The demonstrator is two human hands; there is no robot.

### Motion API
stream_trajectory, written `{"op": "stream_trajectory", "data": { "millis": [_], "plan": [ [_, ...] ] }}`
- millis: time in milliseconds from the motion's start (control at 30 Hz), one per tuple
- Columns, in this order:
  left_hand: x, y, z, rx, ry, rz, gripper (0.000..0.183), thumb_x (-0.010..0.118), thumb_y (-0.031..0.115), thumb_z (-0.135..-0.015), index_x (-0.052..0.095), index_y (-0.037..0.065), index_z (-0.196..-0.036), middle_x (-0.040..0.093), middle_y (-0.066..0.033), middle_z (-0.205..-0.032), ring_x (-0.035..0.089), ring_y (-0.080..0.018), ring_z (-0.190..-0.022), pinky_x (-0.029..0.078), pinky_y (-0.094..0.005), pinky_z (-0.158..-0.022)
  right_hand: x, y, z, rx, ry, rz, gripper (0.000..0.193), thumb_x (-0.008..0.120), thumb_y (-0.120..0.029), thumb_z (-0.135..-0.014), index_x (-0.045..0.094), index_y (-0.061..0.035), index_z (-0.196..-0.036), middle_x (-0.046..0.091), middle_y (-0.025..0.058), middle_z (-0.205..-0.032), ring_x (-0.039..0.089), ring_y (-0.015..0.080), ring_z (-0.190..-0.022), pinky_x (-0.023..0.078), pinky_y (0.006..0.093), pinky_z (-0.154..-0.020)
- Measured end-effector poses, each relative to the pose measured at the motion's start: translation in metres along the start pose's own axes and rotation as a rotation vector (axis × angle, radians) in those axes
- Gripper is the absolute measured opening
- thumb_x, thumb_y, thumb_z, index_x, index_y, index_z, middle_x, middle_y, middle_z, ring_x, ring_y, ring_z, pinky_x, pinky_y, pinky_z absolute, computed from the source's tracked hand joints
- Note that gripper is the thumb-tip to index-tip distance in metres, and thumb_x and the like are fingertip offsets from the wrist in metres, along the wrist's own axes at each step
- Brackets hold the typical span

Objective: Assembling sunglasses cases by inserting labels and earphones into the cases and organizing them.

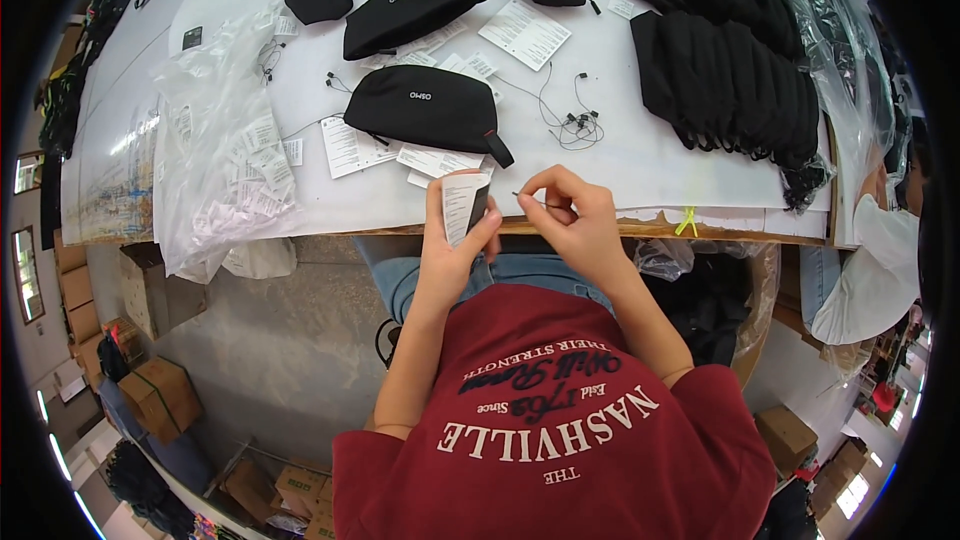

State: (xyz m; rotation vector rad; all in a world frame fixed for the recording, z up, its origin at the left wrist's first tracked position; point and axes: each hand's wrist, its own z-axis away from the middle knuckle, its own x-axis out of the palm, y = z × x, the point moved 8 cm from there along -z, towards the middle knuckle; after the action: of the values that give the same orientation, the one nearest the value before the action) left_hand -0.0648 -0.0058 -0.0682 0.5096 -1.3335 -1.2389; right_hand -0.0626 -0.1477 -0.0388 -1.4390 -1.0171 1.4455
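Note:
My left hand (452, 258) is closed round a white printed tag (458, 202) with a black part on its right side, held up at the table's front edge. To its right, my right hand (582, 222) pinches the end of a thin black tag string (517, 194), partly hidden by the fingers. Just beyond my hands lies a black zip pouch (420, 108) with a side loop, resting on several printed cards (350, 146). A second black pouch (405, 15) sits behind it. Loose black tag strings (578, 130) lie tangled on the white tabletop right of the pouches.
Rows of black pouches (725, 80) stand packed together on the right. A clear plastic bag (225, 145) with small white labels hangs over the front edge at left. More printed cards (525, 33) lie farther back. Cartons (160, 398) stand on the floor at left.

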Motion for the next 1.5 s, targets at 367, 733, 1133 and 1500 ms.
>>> {"op": "stream_trajectory", "data": {
  "millis": [367, 733, 1133, 1500],
  "plan": [
    [-0.01, 0.017, 0.005, 0.237, 0.201, -0.425, 0.014, 0.064, 0.005, -0.084, 0.063, -0.001, -0.097, 0.055, 0.0003, -0.085, 0.05, -0.0052, -0.075, 0.04, -0.0181, -0.067, 0.003, -0.02, 0.003, -0.176, 0.107, 0.101, 0.007, 0.067, -0.004, -0.077, 0.06, -0.0039, -0.081, 0.031, -0.0028, -0.051, 0.027, 0.0059, -0.045, 0.024, 0.0237, -0.043],
    [-0.002, 0.033, 0.006, 0.442, 0.051, -0.394, 0.009, 0.057, 0.007, -0.089, 0.063, 0.0, -0.091, 0.057, -0.0039, -0.084, 0.053, -0.01, -0.077, 0.042, -0.0211, -0.068, 0.003, -0.007, 0.002, -0.018, 0.018, -0.148, 0.006, 0.065, -0.006, -0.083, 0.06, -0.0043, -0.086, 0.04, -0.0026, -0.051, 0.031, 0.0038, -0.046, 0.025, 0.0219, -0.044],
    [-0.002, -0.015, -0.003, -0.122, -0.19, -0.152, 0.011, 0.054, 0.011, -0.092, 0.053, 0.002, -0.1, 0.054, 0.0012, -0.087, 0.05, -0.0039, -0.081, 0.039, -0.0182, -0.069, 0.011, 0.005, 0.008, 0.033, -0.224, -0.099, 0.008, 0.067, -0.004, -0.08, 0.063, -0.0019, -0.087, 0.051, -0.0029, -0.056, 0.039, 0.0016, -0.049, 0.029, 0.02, -0.047],
    [0.001, -0.011, -0.004, -0.053, -0.193, -0.129, 0.007, 0.054, 0.01, -0.092, 0.053, 0.003, -0.093, 0.053, 0.0026, -0.084, 0.049, -0.0042, -0.077, 0.039, -0.0194, -0.066, 0.016, 0.013, 0.009, 0.161, -0.328, -0.277, 0.013, 0.062, -0.014, -0.087, 0.058, -0.0028, -0.085, 0.048, -0.0039, -0.053, 0.042, 0.003, -0.047, 0.033, 0.0197, -0.045]
  ]
}}
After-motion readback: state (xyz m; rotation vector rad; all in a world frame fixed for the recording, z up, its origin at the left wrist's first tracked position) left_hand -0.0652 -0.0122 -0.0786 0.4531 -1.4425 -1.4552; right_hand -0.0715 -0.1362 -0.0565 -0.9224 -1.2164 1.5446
